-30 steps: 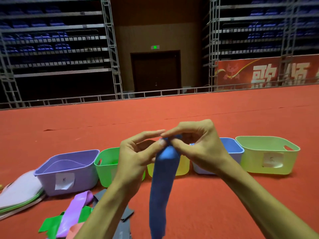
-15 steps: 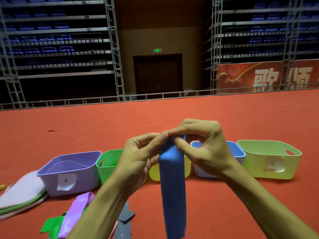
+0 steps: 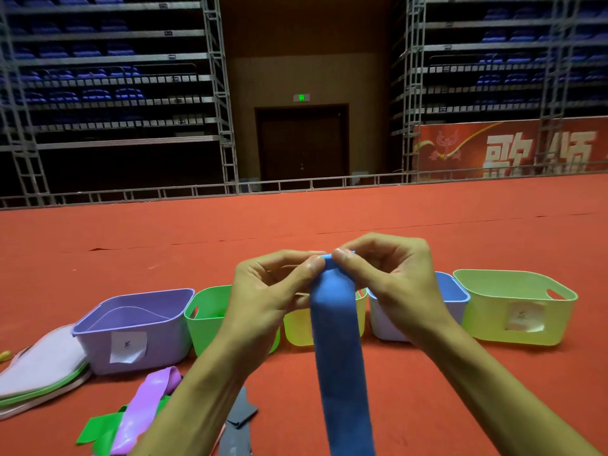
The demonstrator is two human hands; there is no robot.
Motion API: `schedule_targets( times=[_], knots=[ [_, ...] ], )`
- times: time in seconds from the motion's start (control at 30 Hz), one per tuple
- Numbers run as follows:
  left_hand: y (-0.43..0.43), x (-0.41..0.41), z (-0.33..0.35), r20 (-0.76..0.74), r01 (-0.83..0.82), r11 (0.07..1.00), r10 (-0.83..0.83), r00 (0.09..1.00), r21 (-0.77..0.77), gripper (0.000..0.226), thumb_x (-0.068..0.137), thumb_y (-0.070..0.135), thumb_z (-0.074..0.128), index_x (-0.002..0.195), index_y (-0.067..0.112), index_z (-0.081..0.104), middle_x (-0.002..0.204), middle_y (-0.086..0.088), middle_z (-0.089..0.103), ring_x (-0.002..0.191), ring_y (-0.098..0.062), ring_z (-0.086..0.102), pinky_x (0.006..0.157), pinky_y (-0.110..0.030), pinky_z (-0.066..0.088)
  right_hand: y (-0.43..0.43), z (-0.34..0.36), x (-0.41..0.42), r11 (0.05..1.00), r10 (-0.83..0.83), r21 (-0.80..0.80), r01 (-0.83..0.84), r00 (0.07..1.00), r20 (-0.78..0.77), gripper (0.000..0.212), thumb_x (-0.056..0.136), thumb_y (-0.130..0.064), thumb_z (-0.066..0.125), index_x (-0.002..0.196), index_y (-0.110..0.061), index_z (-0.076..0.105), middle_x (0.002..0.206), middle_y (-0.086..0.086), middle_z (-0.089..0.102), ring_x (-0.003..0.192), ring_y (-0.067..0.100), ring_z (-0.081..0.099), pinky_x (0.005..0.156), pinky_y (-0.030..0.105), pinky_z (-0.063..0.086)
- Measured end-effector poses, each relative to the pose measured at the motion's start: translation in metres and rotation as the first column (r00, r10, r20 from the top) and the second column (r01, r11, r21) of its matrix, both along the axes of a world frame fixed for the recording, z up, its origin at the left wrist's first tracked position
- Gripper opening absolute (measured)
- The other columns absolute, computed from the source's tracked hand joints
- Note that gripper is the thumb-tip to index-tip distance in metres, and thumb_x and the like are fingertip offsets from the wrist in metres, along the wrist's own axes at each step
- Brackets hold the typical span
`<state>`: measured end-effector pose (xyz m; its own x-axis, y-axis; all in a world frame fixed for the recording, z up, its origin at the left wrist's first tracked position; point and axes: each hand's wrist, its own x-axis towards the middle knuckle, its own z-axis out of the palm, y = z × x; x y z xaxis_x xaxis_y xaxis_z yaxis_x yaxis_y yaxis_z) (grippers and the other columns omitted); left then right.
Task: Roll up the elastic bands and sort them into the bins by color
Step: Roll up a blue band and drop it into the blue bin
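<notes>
A blue elastic band (image 3: 339, 357) hangs straight down in front of me, its top end pinched between thumb and fingers of both hands. My left hand (image 3: 269, 297) holds the left corner and my right hand (image 3: 391, 278) the right corner. Behind them on the red floor stand a purple bin (image 3: 138, 327), a green bin (image 3: 205, 319), a yellow bin (image 3: 296, 327), a blue bin (image 3: 455, 291) and a light-green bin (image 3: 516, 307). Loose purple (image 3: 148, 406), green (image 3: 93, 429) and grey (image 3: 238, 419) bands lie at the lower left.
A flat pale pouch with green edging (image 3: 39, 370) lies left of the purple bin. Red carpet (image 3: 493, 406) stretches around the bins. Metal scaffolding and a low railing (image 3: 230, 185) stand far behind.
The hanging blue band has swung from tilted left to straight down. Both hands keep pinching its top end and have shifted slightly to the right.
</notes>
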<state>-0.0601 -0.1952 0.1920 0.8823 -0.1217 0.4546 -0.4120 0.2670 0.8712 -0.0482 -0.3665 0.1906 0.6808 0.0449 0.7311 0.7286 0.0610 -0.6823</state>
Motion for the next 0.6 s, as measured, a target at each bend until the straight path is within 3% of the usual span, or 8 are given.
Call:
schedule_targets(
  times=[0.13, 0.3, 0.5, 0.6],
  knots=[
    [0.0020, 0.0003, 0.0026, 0.045, -0.091, 0.993, 0.088, 0.995, 0.069, 0.026, 0.078, 0.023, 0.075, 0.097, 0.005, 0.080, 0.097, -0.015, 0.079, 0.087, -0.022, 0.074, 0.065, -0.027, 0.056, -0.0005, -0.0011, 0.0025, 1.000, -0.012, 0.000, 0.012, 1.000, -0.004, 0.007, 0.091, 0.001, 0.072, 0.087, 0.005, 0.077, 0.079, 0.016, 0.077, 0.070, 0.017, 0.071, 0.062, 0.029, 0.056],
    [0.0036, 0.0028, 0.0017, 0.067, -0.117, 0.988, 0.111, 0.992, 0.103, 0.014, 0.090, 0.008, 0.070, 0.099, 0.001, 0.078, 0.096, -0.017, 0.079, 0.090, -0.025, 0.074, 0.078, -0.038, 0.061, -0.0011, -0.0032, 0.0015, 0.999, -0.049, -0.016, 0.049, 0.999, 0.008, 0.004, 0.087, -0.003, 0.078, 0.086, -0.006, 0.081, 0.079, 0.012, 0.078, 0.073, 0.016, 0.070, 0.066, 0.029, 0.057],
    [0.0011, -0.0011, 0.0037, 0.049, -0.048, 0.997, 0.046, 0.998, 0.056, 0.016, 0.079, 0.012, 0.074, 0.092, 0.009, 0.081, 0.097, -0.016, 0.078, 0.090, -0.026, 0.075, 0.075, -0.032, 0.059, -0.0060, -0.0045, -0.0027, 0.999, 0.023, 0.049, -0.020, 0.998, -0.058, 0.009, 0.084, 0.003, 0.076, 0.092, 0.000, 0.079, 0.085, 0.017, 0.078, 0.077, 0.020, 0.071, 0.072, 0.029, 0.057],
    [-0.0019, -0.0034, 0.0059, 0.028, -0.026, 0.999, 0.025, 0.999, 0.027, 0.016, 0.074, 0.009, 0.073, 0.087, 0.012, 0.082, 0.093, -0.015, 0.079, 0.086, -0.024, 0.076, 0.072, -0.030, 0.059, -0.0066, -0.0050, -0.0024, 0.995, 0.063, 0.089, -0.053, 0.993, -0.103, 0.012, 0.079, -0.003, 0.082, 0.091, -0.005, 0.081, 0.089, 0.027, 0.075, 0.084, 0.030, 0.068, 0.080, 0.045, 0.054]
  ],
)
